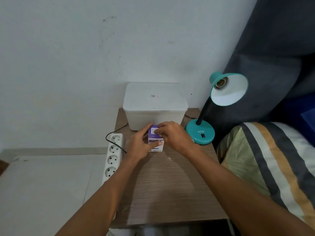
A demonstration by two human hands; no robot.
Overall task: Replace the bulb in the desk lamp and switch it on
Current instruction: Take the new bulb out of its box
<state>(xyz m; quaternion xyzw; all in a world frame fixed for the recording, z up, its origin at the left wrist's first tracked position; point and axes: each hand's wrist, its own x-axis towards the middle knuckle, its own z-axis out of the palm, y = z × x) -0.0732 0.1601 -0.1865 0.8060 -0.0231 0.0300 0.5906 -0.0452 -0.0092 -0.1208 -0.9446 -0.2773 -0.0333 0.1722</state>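
Hands (158, 138) around bulb box (156, 142), contents hidden.

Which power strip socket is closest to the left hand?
The second socket from the far end of the power strip, just left of the left hand; the black cable crosses beside it.

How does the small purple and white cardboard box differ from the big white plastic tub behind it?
The purple and white cardboard box is small and printed, with a barcode on top; the white plastic lidded tub is far larger, plain and translucent. The left hand and right hand hold the box; nobody touches the tub. Both stand on the wooden table.
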